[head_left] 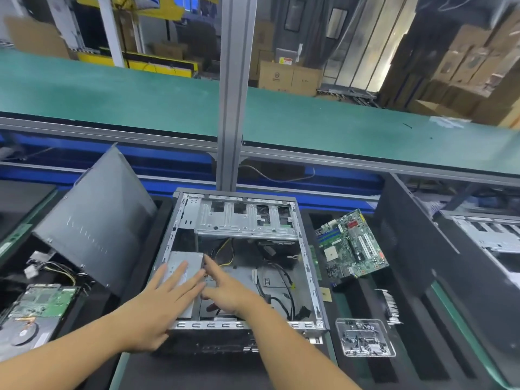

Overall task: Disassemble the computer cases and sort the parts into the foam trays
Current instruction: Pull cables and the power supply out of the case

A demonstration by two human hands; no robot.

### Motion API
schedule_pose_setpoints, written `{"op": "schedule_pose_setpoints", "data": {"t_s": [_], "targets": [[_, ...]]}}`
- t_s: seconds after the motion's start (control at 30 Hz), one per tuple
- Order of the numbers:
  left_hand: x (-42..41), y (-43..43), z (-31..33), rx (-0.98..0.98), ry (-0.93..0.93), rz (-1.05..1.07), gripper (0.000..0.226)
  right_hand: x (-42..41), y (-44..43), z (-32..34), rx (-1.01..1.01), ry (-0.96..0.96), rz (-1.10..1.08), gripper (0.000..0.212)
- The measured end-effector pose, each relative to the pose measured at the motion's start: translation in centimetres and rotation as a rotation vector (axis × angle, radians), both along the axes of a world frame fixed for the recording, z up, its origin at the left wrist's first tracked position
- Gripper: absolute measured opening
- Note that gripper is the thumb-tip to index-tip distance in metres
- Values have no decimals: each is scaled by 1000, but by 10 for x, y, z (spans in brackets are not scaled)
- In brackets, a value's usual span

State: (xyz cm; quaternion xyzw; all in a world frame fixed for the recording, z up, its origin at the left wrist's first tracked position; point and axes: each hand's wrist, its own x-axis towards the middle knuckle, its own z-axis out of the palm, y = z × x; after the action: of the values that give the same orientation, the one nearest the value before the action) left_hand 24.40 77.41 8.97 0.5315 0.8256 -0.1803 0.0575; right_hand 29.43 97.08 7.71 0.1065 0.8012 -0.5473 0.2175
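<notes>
Nearest, the left hand (166,296) lies flat on the silver box-shaped power supply (184,266), fingers straight and spread, its grip wide and closed on nothing. Just beside it the right hand (228,291) reaches into the open grey metal computer case (213,325), its fingers stretched towards the power supply's right edge; that grip is also wide and holds nothing. The case lies on its side on the green-edged worktop (119,370), with the power supply in its near left corner, loose black and yellow cables (284,288) on its floor, and a bare silver drive cage (244,220) across its far end.

To the left, a hard drive with a green circuit board (36,311) rests in black foam, and a dark grey side panel (98,220) stands tilted against the case. To the right, a black foam tray (354,299) holds a clear-bagged silver metal plate (364,337) and, farther back, a green motherboard (351,243). Beyond that stands a second dark case (408,240). Behind everything runs a green conveyor belt (140,94), crossed by a grey aluminium post (233,108).
</notes>
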Motion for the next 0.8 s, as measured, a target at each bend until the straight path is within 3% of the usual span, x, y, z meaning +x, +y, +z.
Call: {"op": "schedule_pose_setpoints", "data": {"t_s": [0.13,0.23,0.27,0.33,0.43,0.6,0.8], "targets": [[0,0,-11,11,25,2,114,-1,3,-3,-97,24,-25,90],[-8,5,1,60,-328,126,130,-4,-1,-1,-200,11,-71,66],[-14,4,6,158,-482,247,121,-5,-2,0,-200,13,-66,61],[-28,0,13,264,-566,298,97,-7,-2,-1,-137,17,-31,79],[-45,0,25,176,-414,236,92,-8,1,2,7,46,69,109],[-64,8,40,-120,-297,137,128,-17,9,14,160,77,277,115],[-65,29,41,-223,-151,55,143,-21,-2,4,98,40,79,124]]}}
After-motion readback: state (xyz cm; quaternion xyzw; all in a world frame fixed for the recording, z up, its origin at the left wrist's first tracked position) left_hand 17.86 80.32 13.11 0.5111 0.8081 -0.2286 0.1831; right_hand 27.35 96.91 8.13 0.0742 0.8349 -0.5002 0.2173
